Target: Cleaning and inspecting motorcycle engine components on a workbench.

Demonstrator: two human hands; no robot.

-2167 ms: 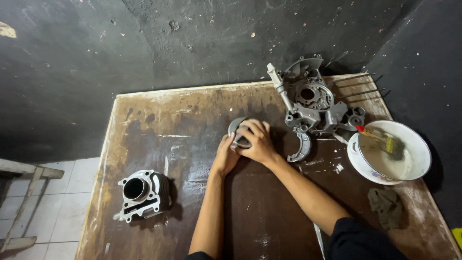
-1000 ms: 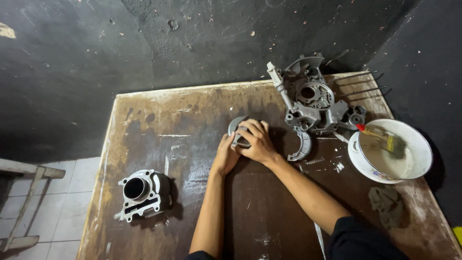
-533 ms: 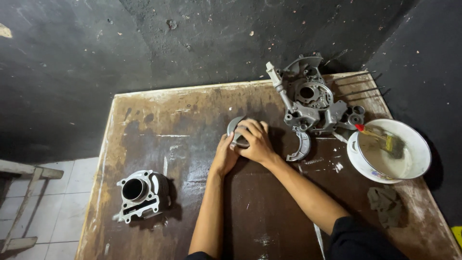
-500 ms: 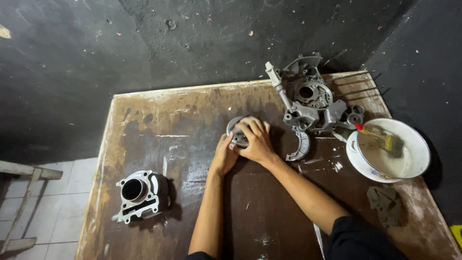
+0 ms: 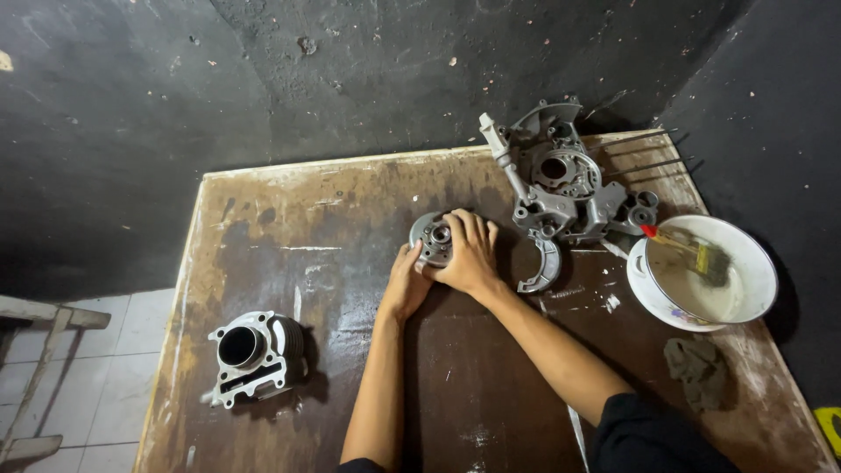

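Both hands on round metal part (image 5: 432, 238), mid-surface toward far edge. Right hand (image 5: 469, 254) fingers curled over it; left hand (image 5: 407, 282) grips its near side. Engine casing (image 5: 561, 184) near far-right corner.

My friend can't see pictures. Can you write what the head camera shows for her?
Two bare hands, left hand and right hand, hold a round grey metal part on a stained brown table. A grey engine cylinder stands at the left, an engine casing and a white bowl with a brush at the right.
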